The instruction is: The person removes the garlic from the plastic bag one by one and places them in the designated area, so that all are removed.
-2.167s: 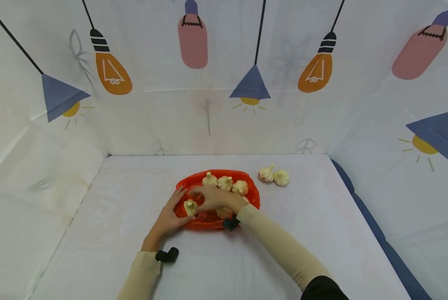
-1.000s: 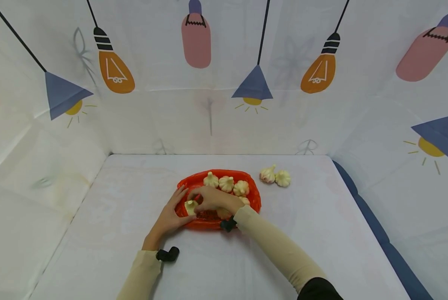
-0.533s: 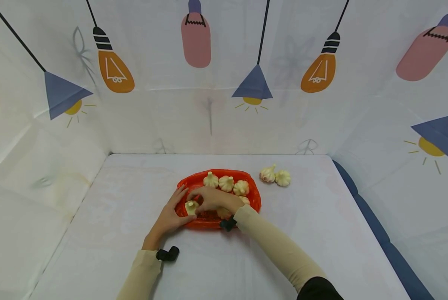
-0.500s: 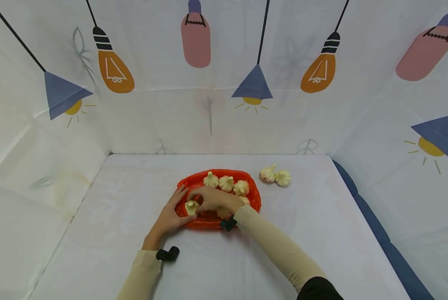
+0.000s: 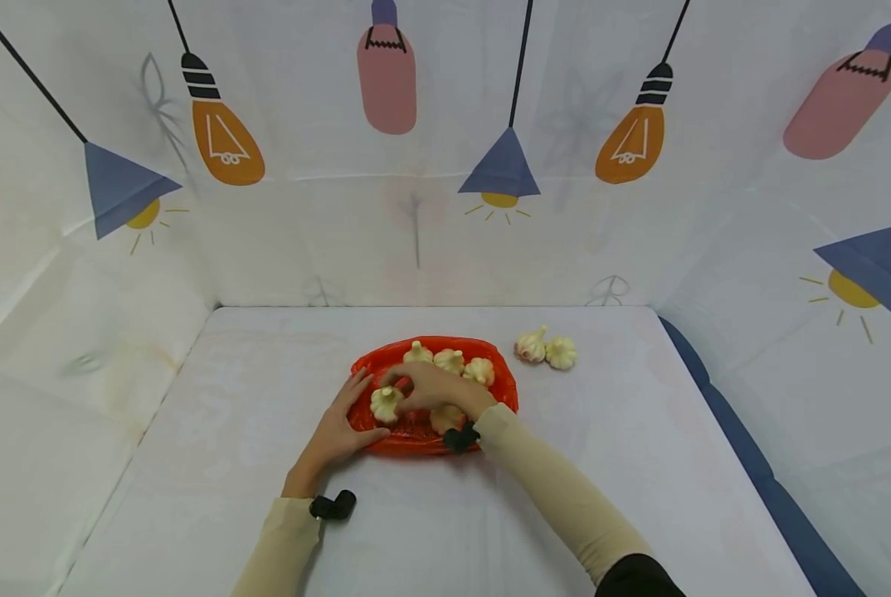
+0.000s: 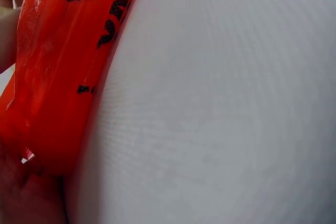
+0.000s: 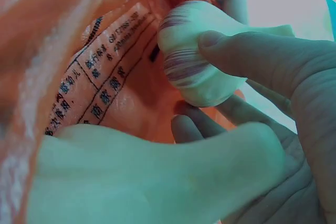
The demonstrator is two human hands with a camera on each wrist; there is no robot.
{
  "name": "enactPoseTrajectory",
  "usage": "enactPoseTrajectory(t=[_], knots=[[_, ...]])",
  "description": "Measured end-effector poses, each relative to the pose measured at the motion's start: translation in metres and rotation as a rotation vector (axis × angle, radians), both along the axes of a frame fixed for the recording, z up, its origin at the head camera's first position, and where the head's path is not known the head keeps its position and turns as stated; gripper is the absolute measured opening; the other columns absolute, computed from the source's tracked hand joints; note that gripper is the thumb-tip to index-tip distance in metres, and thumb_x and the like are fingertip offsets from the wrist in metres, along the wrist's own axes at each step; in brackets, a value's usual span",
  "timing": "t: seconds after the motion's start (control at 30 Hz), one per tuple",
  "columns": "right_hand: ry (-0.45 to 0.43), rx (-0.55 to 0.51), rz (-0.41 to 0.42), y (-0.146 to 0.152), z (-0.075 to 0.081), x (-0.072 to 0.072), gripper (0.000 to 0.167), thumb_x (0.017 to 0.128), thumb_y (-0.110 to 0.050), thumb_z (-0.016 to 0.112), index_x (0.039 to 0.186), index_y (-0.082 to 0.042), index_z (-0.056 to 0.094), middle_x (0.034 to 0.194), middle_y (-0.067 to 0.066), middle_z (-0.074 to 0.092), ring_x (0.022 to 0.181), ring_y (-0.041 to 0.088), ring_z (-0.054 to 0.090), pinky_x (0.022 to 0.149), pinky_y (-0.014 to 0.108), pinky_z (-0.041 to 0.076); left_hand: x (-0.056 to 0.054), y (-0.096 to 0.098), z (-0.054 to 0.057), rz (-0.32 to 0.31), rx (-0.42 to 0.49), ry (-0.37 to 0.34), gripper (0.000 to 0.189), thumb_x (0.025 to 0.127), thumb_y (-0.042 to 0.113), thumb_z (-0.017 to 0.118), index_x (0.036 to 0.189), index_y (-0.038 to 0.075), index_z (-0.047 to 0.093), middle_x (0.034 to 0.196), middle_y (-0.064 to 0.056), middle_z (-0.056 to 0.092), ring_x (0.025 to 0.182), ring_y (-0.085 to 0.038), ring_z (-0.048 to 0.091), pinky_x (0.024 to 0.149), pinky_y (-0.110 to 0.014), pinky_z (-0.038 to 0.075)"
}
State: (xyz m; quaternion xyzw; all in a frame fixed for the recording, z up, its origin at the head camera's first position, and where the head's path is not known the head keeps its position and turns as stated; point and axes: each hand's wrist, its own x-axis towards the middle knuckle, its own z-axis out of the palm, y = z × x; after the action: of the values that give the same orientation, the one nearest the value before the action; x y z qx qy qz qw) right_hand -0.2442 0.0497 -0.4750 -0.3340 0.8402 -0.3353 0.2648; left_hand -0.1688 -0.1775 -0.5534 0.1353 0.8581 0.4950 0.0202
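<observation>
Pinches a garlic bulb between thumb and fingers of the right hand, in the left part of a red plastic bag; cannot tell whether clear of its floor or touching it. Rests the left hand along the bag's left edge, with long fingers straight and thumb at the near rim. Could lose the garlic through too light a pinch, given so round and smooth a skin. Might crumple the left wall by pressing too hard, for want of stiffness in such thin film. Risks knocking the near bulb with the black camera on the right wrist, just beside it, or nudging the far row of three bulbs with the back of the hand. Could also drag the whole bag across the white tabletop by catching a loose fold. Shows glossy, wrinkled film with black print, spread into a shallow oval with a puffy, uneven rim. Shows plump, ribbed, cream-coloured garlic with blunt stems, finely streaked purple on the pinched one. Has two more bulbs side by side outside the bag, at far right.
</observation>
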Motion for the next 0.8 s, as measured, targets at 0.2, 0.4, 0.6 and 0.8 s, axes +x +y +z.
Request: enactPoseTrajectory(t=[0.2,0.4,0.6,0.8], knots=[[0.009,-0.04,-0.03,0.009,0.005,0.001,0.04,0.093,-0.02,0.077,0.131,-0.018,0.064,0.131,-0.004,0.065,0.122,0.019,0.062,0.104,0.033,0.054,0.0,0.0,0.0,0.013,-0.017,-0.017,0.099,0.08,0.037,0.089,0.161,0.017,0.036,0.172,-0.001,0.023,0.16,-0.035,0.011,0.121,-0.072,0.019],[-0.024,-0.11,-0.093,0.024,0.012,0.002,0.04,0.093,-0.025,0.077,0.13,-0.021,0.064,0.134,-0.004,0.063,0.125,0.024,0.064,0.104,0.036,0.055,-0.001,0.0,-0.001,0.02,-0.025,-0.012,0.099,0.079,0.038,0.089,0.161,0.014,0.037,0.172,-0.003,0.023,0.16,-0.036,0.014,0.122,-0.069,0.021],[-0.009,-0.207,-0.111,0.041,0.021,0.001,0.036,0.093,-0.019,0.077,0.127,-0.016,0.065,0.133,0.0,0.064,0.123,0.026,0.066,0.102,0.036,0.057,-0.001,0.003,0.0,0.023,-0.053,-0.007,0.099,0.08,0.039,0.088,0.161,0.014,0.037,0.172,-0.005,0.022,0.159,-0.037,0.015,0.122,-0.068,0.023],[-0.006,-0.24,-0.163,0.057,0.029,0.003,0.044,0.093,-0.017,0.077,0.135,-0.019,0.064,0.14,0.001,0.062,0.122,0.024,0.067,0.101,0.032,0.057,-0.001,0.007,0.002,0.027,-0.06,0.015,0.098,0.081,0.036,0.088,0.16,0.01,0.037,0.172,-0.008,0.022,0.159,-0.04,0.016,0.122,-0.068,0.023]])
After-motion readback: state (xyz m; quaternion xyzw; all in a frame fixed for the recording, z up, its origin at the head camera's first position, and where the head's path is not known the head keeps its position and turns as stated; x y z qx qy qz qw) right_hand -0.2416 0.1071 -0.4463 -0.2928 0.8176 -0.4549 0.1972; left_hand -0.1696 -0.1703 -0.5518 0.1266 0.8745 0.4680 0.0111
